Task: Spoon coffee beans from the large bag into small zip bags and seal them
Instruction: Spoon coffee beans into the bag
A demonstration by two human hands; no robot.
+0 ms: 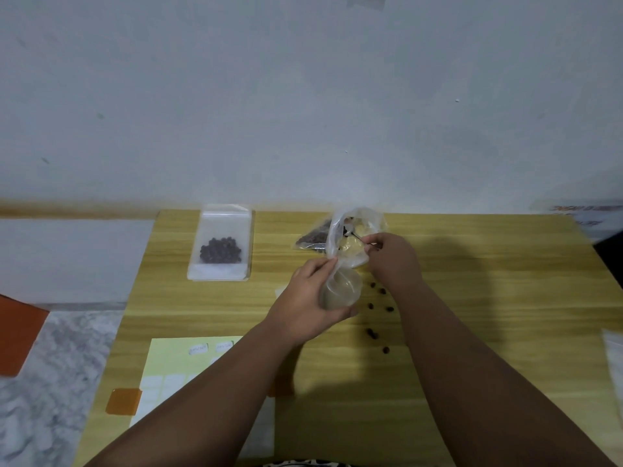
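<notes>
Where our forearms come in at the bottom edge, a pale yellow label sheet (168, 358) lies on the wooden table (488, 298) under the left arm, with a piece of orange tape (124, 401) just beside its near left corner. A little farther out, a few loose coffee beans (372, 333) are scattered on the bare wood between our two wrists. Beyond them our left hand (313, 298) curls round the gathered lower part of a clear plastic bag (342, 284) and holds it upright. Our right hand (392, 257), just beside it, pinches the thin handle of a spoon (355, 235), whose dark tip reaches into the bag's open mouth; we cannot tell whether it carries beans. Just behind that mouth a second bag (312, 236) lies flat, dark with beans. Well to the left, at the table's far edge, a small zip bag (220, 242) lies flat with a cluster of beans in its lower half; whether it is sealed we cannot tell. A pale wall (303, 96) rises behind the table.
</notes>
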